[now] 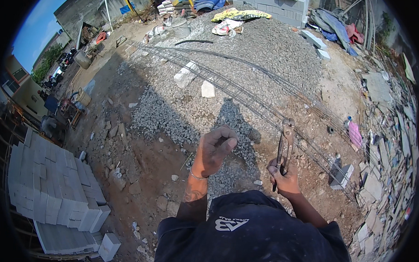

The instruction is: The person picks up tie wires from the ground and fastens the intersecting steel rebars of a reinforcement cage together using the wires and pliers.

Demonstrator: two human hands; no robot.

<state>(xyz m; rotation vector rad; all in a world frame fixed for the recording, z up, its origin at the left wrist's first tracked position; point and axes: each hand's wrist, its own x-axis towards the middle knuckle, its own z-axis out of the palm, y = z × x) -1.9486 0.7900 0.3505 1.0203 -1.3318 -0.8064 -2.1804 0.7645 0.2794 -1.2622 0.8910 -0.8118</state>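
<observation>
My right hand (285,177) grips a pair of pincers (288,140) with a rusty head and long, dark handles. Their jaws point away from me, and in the view they overlap a long rebar cage (238,94); whether they touch it, I cannot tell. My left hand (218,147) is raised in front of my chest over the gravel, fingers curled in towards the thumb. Anything inside those fingers is too small or hidden to make out. The cage runs slantwise from the far left to the near right, past my right hand.
A gravel heap (281,59) spreads ahead, with white block pieces (186,75) beside the cage. Stacked light-grey blocks (50,183) stand at the left. Broken tile rubble (377,190) lines the right side. A single block (341,177) lies by the cage's near end.
</observation>
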